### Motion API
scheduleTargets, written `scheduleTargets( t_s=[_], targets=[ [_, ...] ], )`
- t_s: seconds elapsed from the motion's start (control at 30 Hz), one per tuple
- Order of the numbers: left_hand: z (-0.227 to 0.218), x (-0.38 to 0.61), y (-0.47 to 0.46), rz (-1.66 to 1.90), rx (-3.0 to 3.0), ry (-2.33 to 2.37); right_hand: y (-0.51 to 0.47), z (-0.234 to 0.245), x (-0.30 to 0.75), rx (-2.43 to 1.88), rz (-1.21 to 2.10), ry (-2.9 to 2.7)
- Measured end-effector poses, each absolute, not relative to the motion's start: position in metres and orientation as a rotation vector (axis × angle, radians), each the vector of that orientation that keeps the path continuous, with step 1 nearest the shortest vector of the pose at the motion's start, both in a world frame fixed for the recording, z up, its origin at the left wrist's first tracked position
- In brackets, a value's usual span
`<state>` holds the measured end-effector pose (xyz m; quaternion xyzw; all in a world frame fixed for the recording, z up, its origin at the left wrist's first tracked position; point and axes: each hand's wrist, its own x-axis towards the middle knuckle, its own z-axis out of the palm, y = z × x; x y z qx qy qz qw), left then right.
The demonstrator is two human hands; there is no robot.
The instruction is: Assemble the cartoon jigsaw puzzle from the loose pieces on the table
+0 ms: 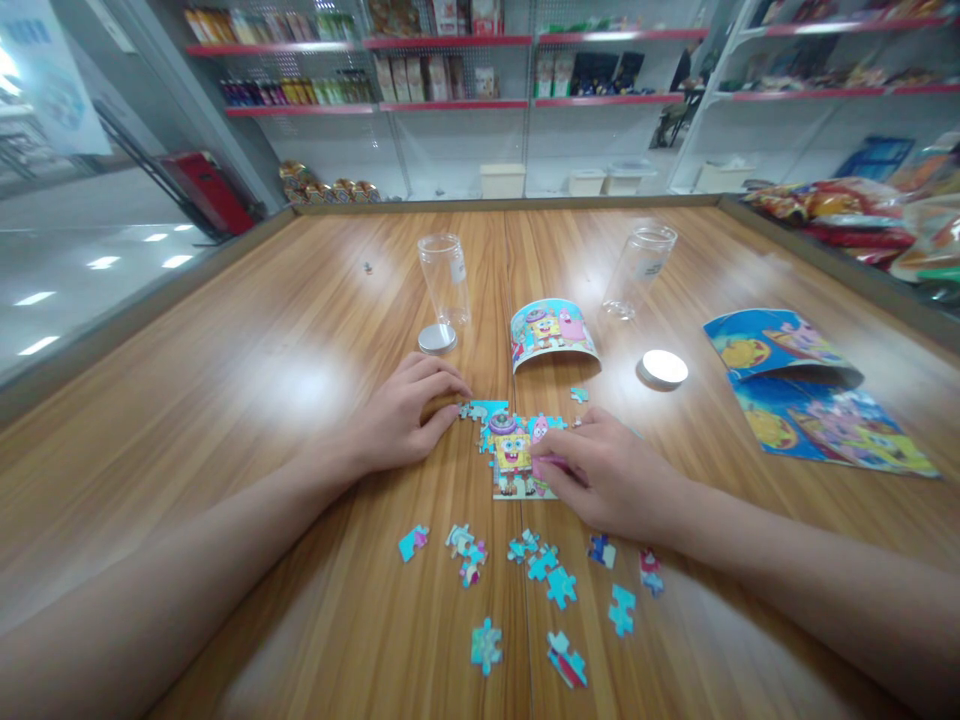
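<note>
A partly joined jigsaw puzzle [512,452] with a yellow square character and a pink one lies flat on the wooden table. At its upper left corner, my left hand [409,415] has thumb and forefinger closed about a small blue puzzle piece [466,410]. My right hand [607,468] covers the puzzle's right side, its thumb and forefinger pinched at a pink piece by the pink character. Several loose pieces, mostly blue, lie nearer to me, among them a blue-green piece [486,646] and a blue piece [561,587]. One more blue piece [579,395] rests above the puzzle.
Beyond the hands stand a clear jar [445,280] and a second clear jar [640,272]. Two round lids [437,339] [662,368] lie near them. A curved picture card [555,333] and blue picture sheets [825,395] sit farther right. Packaged goods fill shelves [450,42] behind the table.
</note>
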<state>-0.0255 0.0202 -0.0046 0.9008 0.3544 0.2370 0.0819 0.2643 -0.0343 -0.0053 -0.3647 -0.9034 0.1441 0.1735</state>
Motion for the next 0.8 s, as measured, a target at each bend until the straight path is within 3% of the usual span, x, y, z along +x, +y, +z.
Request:
scheduleTargets(
  t_s=[0.8],
  targets=[
    [0.0044, -0.0243, 0.0147, 0.646, 2.672, 0.949, -0.0356, -0.0039, 0.2649, -1.031, 0.416, -2.564]
  ],
)
